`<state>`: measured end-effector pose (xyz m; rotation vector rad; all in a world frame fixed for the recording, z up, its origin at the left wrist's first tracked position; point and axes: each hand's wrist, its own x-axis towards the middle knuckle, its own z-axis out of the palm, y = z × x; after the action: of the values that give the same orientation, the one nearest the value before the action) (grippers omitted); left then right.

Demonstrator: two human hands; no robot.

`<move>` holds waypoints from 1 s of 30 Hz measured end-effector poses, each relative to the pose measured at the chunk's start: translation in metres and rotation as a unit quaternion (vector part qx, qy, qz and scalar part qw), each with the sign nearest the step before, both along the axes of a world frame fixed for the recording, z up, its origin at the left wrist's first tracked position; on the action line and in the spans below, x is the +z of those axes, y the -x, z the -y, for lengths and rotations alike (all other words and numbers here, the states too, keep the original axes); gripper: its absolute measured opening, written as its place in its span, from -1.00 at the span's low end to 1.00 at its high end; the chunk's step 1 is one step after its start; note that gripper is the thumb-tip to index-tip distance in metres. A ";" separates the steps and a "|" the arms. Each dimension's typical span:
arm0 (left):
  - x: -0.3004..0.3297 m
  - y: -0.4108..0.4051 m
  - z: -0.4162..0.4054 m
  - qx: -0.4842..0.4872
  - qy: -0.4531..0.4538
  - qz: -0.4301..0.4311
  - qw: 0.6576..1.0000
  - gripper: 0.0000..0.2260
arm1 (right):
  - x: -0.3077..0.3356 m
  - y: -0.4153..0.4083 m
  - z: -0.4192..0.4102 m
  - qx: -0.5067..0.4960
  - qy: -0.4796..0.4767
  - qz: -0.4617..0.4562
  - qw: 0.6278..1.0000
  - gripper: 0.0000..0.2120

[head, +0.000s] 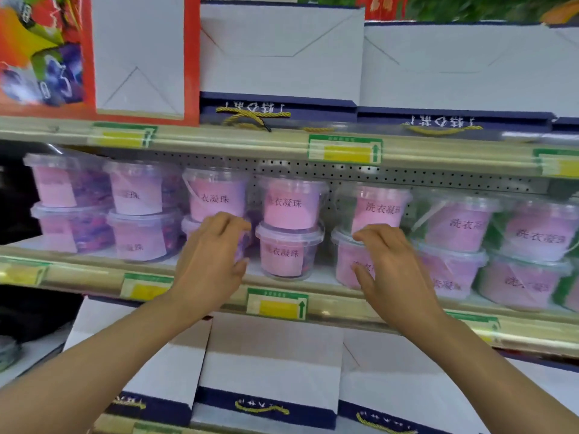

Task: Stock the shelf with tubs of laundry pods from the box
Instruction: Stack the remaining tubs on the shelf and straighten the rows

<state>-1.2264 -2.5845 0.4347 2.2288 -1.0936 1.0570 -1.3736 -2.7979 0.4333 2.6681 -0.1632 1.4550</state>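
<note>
Clear tubs of laundry pods with pink labels stand two high in a row on the middle shelf [94, 272]. My left hand [210, 261] curls its fingers and thumb round the lower tub [190, 225] of the third stack, covering most of it. My right hand [391, 270] grips the lower tub [343, 258] two stacks to the right, fingers over its lid rim and thumb on its label. Between my hands stands an untouched stack, its lower tub [289, 253] in full view. The supply box is out of view.
White and navy gift boxes [275, 368] with gold cord handles fill the shelf below, and more of them [279, 54] sit on the shelf above. Yellow-green price tags [277, 303] line the shelf edges. A perforated back panel [344, 173] shows behind the tubs.
</note>
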 end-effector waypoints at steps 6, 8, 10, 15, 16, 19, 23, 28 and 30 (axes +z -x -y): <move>0.006 -0.048 -0.024 -0.048 0.011 0.044 0.998 -0.58 | 0.002 -0.047 -0.039 -0.012 0.008 0.008 1.000 -0.56; 0.007 -0.057 -0.031 -0.058 0.023 0.037 0.997 -0.59 | 0.000 -0.062 -0.043 -0.024 0.005 0.008 1.000 -0.56; 0.007 -0.064 -0.039 -0.061 0.029 0.031 0.997 -0.60 | -0.002 -0.072 -0.045 -0.031 -0.011 0.007 0.999 -0.57; 0.002 -0.083 -0.059 -0.068 0.027 0.008 0.997 -0.62 | 0.000 -0.081 -0.047 -0.043 -0.027 0.011 0.999 -0.65; 0.001 -0.087 -0.061 -0.075 0.024 0.006 0.997 -0.63 | 0.001 -0.081 -0.046 -0.047 -0.019 0.008 0.999 -0.65; -0.002 -0.092 -0.062 -0.094 0.027 -0.007 0.995 -0.65 | 0.003 -0.082 -0.045 -0.062 0.001 -0.004 0.998 -0.65; -0.001 -0.094 -0.056 -0.092 0.054 -0.030 0.994 -0.73 | 0.003 -0.079 -0.044 -0.087 0.018 0.005 0.996 -0.68; -0.002 -0.092 -0.047 -0.105 0.077 -0.056 0.990 -0.77 | 0.003 -0.075 -0.042 -0.093 0.038 0.012 0.995 -0.67; -0.002 -0.090 -0.045 -0.122 0.083 -0.066 0.987 -0.76 | 0.003 -0.074 -0.042 -0.092 0.042 0.013 0.995 -0.66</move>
<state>-1.1360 -2.5392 0.4329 1.9465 -1.1428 0.8527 -1.3000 -2.7556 0.4360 2.4944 -0.3333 1.4065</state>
